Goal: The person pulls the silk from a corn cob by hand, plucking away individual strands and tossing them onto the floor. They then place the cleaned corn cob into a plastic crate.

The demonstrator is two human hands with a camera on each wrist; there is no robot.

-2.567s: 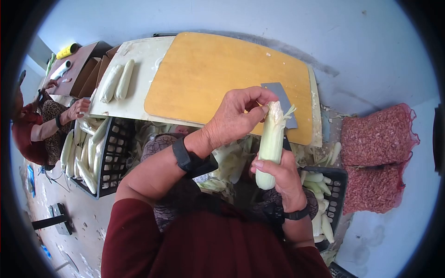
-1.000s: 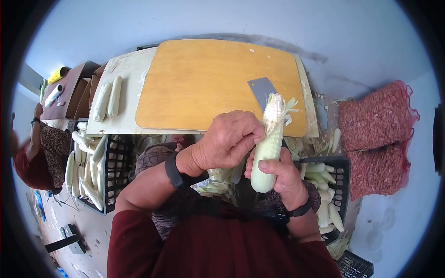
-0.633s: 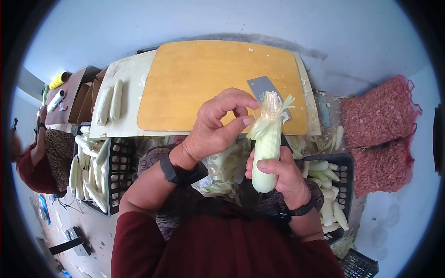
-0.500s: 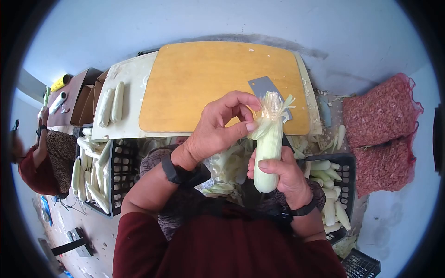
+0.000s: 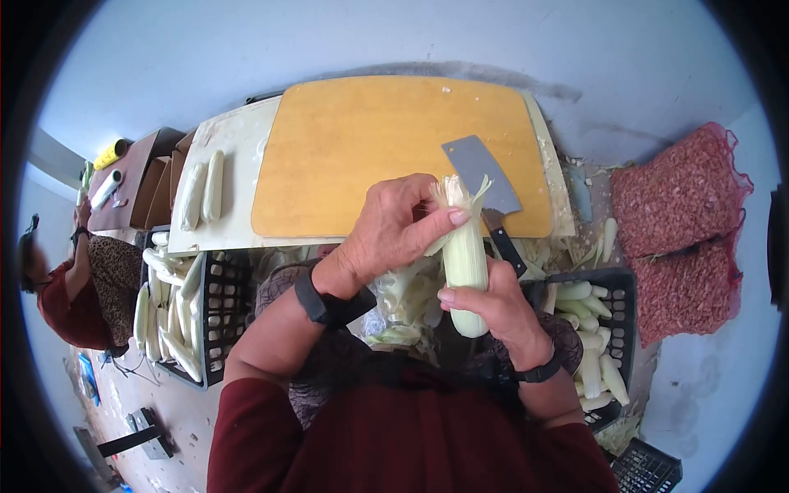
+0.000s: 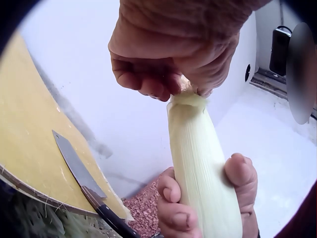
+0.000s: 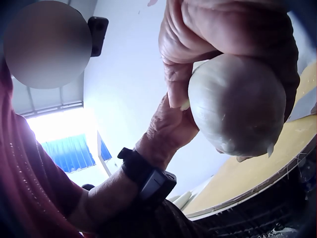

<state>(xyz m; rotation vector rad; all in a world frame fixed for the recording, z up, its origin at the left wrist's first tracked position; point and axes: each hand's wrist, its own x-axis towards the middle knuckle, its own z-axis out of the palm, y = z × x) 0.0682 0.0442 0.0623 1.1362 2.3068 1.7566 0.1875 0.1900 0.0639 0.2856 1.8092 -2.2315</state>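
An ear of corn, its pale green husk still round the lower part, is held tip up in front of the body. My right hand grips it near the base, thumb across the front. At the top, husk ends and silk stick out, and my left hand pinches the husk there between thumb and curled fingers. In the left wrist view, the fingers cover most of the corn's tip. The right wrist view looks at the rounded base of the ear. A cleaver lies on the yellow board.
Two husked-down ears lie on the white tabletop to the left. Black crates of corn stand left and right. Red mesh sacks lean by the right wall. Another person is at far left. Loose husks lie below the board.
The left hand peels husk down, opens its fingers beside the tip, then closes in and grips the husk at the top again. The ear has shifted slightly down and left, uncovering the cleaver's handle.
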